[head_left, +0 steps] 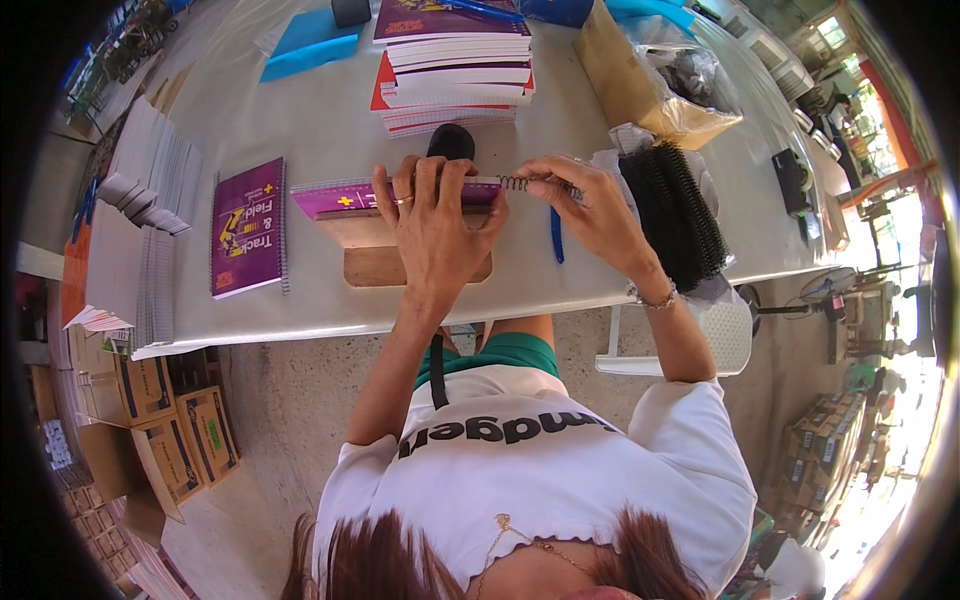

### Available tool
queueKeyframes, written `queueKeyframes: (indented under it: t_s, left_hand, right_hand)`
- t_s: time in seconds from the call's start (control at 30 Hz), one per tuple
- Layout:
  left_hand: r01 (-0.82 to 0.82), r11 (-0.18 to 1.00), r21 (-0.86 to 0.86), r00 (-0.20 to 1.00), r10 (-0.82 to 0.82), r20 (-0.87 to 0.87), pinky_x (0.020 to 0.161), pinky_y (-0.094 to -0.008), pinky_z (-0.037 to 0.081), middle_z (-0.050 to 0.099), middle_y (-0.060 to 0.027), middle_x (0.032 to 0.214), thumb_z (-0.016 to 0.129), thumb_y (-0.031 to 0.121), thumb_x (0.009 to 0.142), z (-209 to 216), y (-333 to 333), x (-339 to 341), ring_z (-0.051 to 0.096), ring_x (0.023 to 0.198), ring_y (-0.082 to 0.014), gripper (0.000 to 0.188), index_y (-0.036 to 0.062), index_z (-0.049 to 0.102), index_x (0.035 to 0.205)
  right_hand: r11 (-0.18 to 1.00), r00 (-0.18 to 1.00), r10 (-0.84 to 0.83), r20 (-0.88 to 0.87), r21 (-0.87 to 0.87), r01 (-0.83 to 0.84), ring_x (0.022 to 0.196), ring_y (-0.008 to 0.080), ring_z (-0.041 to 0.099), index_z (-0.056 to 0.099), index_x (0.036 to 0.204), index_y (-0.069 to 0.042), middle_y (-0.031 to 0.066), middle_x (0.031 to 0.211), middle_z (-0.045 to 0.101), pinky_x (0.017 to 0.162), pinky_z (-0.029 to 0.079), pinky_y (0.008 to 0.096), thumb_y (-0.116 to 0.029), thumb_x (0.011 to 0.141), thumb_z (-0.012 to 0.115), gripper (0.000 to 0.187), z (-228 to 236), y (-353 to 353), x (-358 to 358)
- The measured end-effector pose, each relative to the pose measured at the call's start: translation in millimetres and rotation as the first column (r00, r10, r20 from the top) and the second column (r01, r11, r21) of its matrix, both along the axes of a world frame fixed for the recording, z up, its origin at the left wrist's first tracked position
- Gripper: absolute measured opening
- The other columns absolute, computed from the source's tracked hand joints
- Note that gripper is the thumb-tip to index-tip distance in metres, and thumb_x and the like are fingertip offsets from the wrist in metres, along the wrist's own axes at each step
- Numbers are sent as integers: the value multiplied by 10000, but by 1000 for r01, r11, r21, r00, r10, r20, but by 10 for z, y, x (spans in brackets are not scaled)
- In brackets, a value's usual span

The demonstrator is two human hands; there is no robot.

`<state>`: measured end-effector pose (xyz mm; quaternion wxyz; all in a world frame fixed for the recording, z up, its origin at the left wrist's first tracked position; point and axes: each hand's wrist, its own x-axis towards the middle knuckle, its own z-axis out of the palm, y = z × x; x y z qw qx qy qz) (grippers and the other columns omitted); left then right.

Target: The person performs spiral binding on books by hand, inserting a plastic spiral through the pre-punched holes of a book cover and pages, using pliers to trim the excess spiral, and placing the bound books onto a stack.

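A purple-covered book (335, 199) stands on edge against a wooden block (372, 268) near the table's front edge. My left hand (440, 215) is closed over the book's upper edge, its fingers on the far side and its thumb on the right. In a pinch, my right hand (588, 205) holds a thin dark spiral binding coil (514, 184), whose left end meets the book's right corner. Just beyond my left fingers sits a rounded black object (452, 143). A blue pen-like tool (557, 236) lies below the coil. To the right rests a bundle of black coils (672, 215).
A spiral-bound purple book (249, 228) lies at left, beside tall stacks of white pages (150, 165). Piled books (458, 75) and an open cardboard box (640, 85) with plastic stand farther back. A white plastic chair (715, 340) is by the table's right front edge.
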<state>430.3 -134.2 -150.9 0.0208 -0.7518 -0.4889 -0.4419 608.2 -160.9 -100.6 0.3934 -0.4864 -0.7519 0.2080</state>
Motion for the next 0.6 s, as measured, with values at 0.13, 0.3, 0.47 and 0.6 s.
queueKeyframes:
  t_s: [0.13, 0.3, 0.47, 0.6]
  left_hand:
    - [-10, 1000, 20, 1000, 10, -4, 1078, -556, 189, 535, -50, 1024, 732, 319, 692, 9, -1, 14, 451, 1130, -279, 345, 137, 596, 952]
    - [-27, 999, 28, 1000, 27, -13, 1080, -551, 185, 530, -41, 994, 729, 308, 690, 14, -13, 37, 459, 1109, -264, 333, 127, 592, 933]
    - [-25, 999, 42, 999, 26, -19, 1075, -553, 180, 535, -51, 950, 737, 324, 702, 24, -25, 22, 484, 1071, -271, 333, 141, 589, 938]
    - [-27, 999, 45, 999, 28, -18, 1075, -556, 187, 534, -49, 937, 736, 331, 710, 20, -26, 19, 487, 1060, -269, 321, 140, 593, 924]
  right_hand:
    - [994, 990, -3, -142, -108, -13, 678, 211, 572, 596, 1042, 1, 122, 828, 634, 625, 452, 304, -72, 872, 623, 187, 20, -39, -57]
    - [999, 995, -52, 89, 0, 52, 748, 323, 594, 580, 996, -1, 144, 838, 624, 680, 459, 377, -33, 877, 581, 123, 19, -51, -88]
    - [987, 991, -96, 89, 138, 83, 803, 378, 564, 583, 971, -11, 154, 905, 599, 729, 440, 433, -27, 871, 571, 102, -28, -55, -165]
    - [971, 978, -119, 171, 226, 79, 851, 386, 574, 553, 1049, -36, 160, 966, 597, 743, 438, 443, -51, 871, 583, 181, -40, -67, -161]
